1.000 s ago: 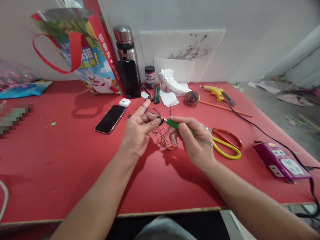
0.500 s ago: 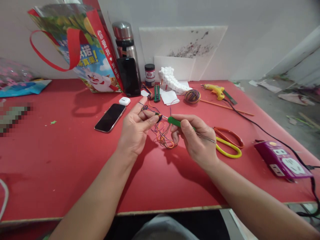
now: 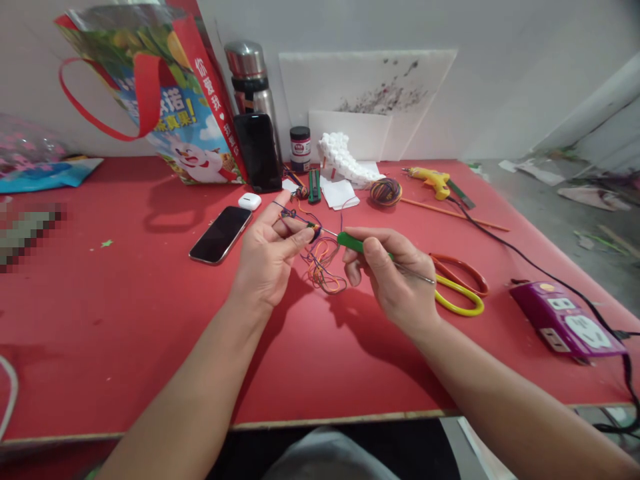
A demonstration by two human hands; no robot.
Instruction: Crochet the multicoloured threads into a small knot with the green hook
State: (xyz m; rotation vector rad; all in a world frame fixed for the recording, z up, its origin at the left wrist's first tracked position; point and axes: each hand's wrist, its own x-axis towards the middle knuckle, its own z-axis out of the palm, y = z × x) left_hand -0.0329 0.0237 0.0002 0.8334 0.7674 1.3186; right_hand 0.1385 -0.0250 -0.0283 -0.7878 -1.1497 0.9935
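My left hand (image 3: 270, 257) pinches a small dark piece of crochet work (image 3: 315, 231) between thumb and finger, with multicoloured yarn (image 3: 290, 215) running over its fingers. In my right hand (image 3: 395, 273) is a crochet hook (image 3: 351, 241) with a green handle; a metal shank sticks out at each end. The front shank reaches to the piece in the left hand; whether its tip is inside a stitch cannot be made out. Loose orange and purple yarn (image 3: 324, 270) lies tangled on the table below and between both hands. A yarn ball (image 3: 385, 192) rests farther back.
Scissors (image 3: 463, 287) with red and yellow handles lie beside my right hand, near a purple power strip (image 3: 567, 320). A yellow glue gun (image 3: 431, 180) trails its cord. A phone (image 3: 221, 235) lies left; a flask (image 3: 250, 80) and a bag (image 3: 200, 143) stand behind.
My left hand has shifted slightly left with the crochet piece. My right hand and the hook have moved a little to the right, and the loose yarn loops have shifted slightly.
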